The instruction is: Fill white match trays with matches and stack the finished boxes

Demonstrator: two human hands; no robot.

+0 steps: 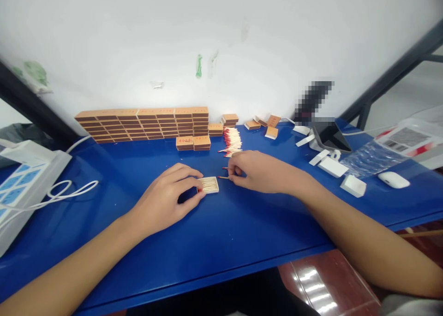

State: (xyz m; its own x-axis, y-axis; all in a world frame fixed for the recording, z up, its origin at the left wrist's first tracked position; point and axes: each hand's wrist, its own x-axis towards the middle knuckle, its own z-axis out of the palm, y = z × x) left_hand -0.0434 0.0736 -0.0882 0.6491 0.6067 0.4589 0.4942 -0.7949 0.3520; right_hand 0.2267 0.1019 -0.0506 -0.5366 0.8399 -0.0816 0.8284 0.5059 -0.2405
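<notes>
A small open matchbox tray (217, 190) with pale matches (209, 183) inside lies on the blue table. My left hand (169, 193) grips its left end between thumb and fingers. Just right of the tray, my right hand (251, 170) pinches a single match (224, 177), its red head pointing left toward the tray. Another red-headed match (224, 168) shows beside the right fingers; whether they hold it too I cannot tell. Behind this hand is a pile of loose matches (233, 140), most heads facing left.
A long stack of matchboxes (145, 124) stands against the wall, with two shorter stacks (193, 143) before it. More boxes (272, 132) lie at the back right. A power strip (20, 182) is at left; a phone (331, 136), white blocks (353, 186) and an earbud case (393, 179) at right.
</notes>
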